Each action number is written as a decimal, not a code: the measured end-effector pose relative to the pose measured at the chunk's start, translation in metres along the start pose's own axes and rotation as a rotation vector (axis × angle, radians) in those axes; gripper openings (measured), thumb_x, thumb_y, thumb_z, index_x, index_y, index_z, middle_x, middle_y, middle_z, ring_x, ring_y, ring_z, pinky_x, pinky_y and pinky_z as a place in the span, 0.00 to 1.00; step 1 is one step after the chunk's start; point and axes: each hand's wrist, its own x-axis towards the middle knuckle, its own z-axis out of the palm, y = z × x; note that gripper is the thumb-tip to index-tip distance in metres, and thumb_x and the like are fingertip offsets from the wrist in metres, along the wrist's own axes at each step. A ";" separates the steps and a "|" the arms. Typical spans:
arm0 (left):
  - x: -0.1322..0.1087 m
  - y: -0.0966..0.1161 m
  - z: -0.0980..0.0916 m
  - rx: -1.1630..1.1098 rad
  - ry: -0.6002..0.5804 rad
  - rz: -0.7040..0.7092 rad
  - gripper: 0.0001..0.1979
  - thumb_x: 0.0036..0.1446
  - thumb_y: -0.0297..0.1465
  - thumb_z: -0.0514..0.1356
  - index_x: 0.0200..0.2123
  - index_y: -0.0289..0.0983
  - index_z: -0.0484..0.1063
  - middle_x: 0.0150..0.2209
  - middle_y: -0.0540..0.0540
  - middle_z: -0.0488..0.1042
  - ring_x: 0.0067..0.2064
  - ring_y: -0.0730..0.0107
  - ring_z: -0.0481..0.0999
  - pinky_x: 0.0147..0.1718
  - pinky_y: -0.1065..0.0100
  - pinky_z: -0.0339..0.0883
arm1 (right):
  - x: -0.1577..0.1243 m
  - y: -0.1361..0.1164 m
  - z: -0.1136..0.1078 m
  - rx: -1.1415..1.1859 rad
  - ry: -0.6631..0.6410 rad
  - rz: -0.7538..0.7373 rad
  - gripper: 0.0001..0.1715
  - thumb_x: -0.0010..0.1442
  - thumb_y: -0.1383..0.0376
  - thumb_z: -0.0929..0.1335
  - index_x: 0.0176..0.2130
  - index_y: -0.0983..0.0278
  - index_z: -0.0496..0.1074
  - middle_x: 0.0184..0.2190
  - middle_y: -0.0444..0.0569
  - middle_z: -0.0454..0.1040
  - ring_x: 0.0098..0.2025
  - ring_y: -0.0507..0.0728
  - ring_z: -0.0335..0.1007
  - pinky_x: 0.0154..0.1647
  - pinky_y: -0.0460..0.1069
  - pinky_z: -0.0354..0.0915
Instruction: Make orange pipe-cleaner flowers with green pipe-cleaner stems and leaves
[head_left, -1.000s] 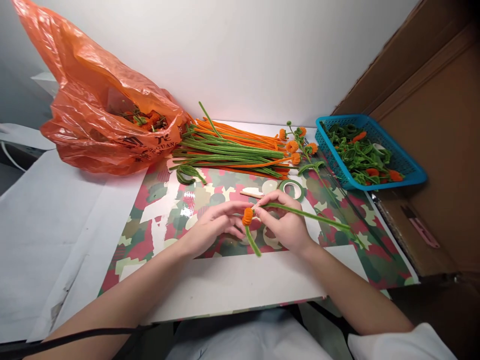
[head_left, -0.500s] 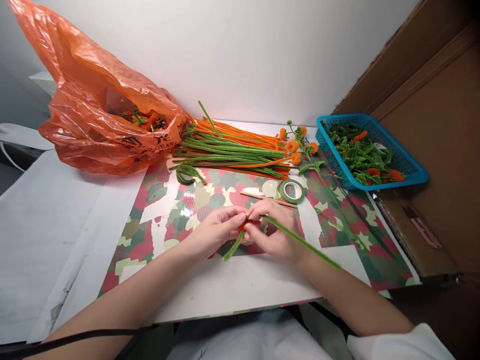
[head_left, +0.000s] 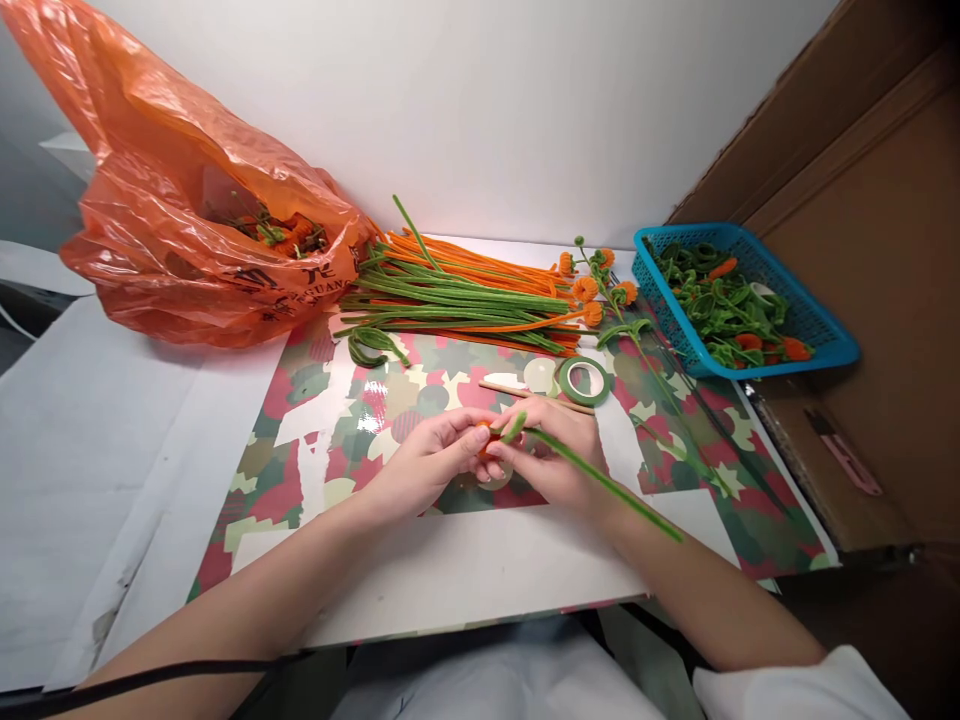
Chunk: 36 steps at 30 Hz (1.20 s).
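Observation:
My left hand and my right hand meet over the patterned mat, fingertips pinched together on a small orange pipe-cleaner coil. A green pipe cleaner runs from the coil past my right hand and out over my right wrist toward the lower right. Its short end curls at my right fingertips. Most of the orange coil is hidden between my fingers.
A pile of green and orange pipe cleaners lies at the back. An orange plastic bag sits at the left, a blue basket of finished pieces at the right. A green tape roll and a wooden stick lie just beyond my hands. Brown cardboard stands at the right.
The orange coil, in plain sight a second ago, is now tucked between my fingers. The green stem's short end swung from pointing down to curling up at my right fingertips, and its long end swung down.

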 end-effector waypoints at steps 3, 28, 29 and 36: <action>-0.002 0.002 -0.001 0.048 -0.022 -0.018 0.17 0.59 0.43 0.63 0.42 0.34 0.73 0.30 0.49 0.74 0.31 0.75 0.73 0.32 0.73 0.67 | -0.002 0.002 0.000 0.078 0.014 0.107 0.05 0.56 0.68 0.73 0.32 0.61 0.72 0.26 0.43 0.75 0.27 0.52 0.72 0.30 0.48 0.68; -0.002 -0.001 0.000 -0.008 -0.109 -0.165 0.18 0.59 0.46 0.60 0.32 0.35 0.67 0.23 0.52 0.66 0.25 0.76 0.65 0.27 0.71 0.58 | 0.004 -0.002 -0.001 0.104 -0.160 0.230 0.11 0.49 0.72 0.72 0.25 0.62 0.66 0.27 0.42 0.67 0.30 0.52 0.63 0.27 0.46 0.61; -0.002 -0.002 -0.001 -0.018 -0.111 -0.168 0.18 0.59 0.46 0.60 0.32 0.35 0.67 0.23 0.52 0.66 0.25 0.76 0.65 0.27 0.72 0.58 | 0.004 -0.003 0.000 0.106 -0.167 0.219 0.11 0.49 0.73 0.71 0.24 0.62 0.66 0.26 0.42 0.67 0.29 0.51 0.63 0.26 0.45 0.60; -0.003 -0.003 0.000 0.014 -0.121 -0.202 0.18 0.59 0.45 0.60 0.32 0.34 0.69 0.24 0.52 0.67 0.25 0.77 0.65 0.28 0.72 0.59 | 0.001 -0.003 0.002 0.097 -0.207 0.220 0.14 0.47 0.74 0.68 0.18 0.62 0.61 0.22 0.42 0.63 0.26 0.51 0.61 0.21 0.45 0.59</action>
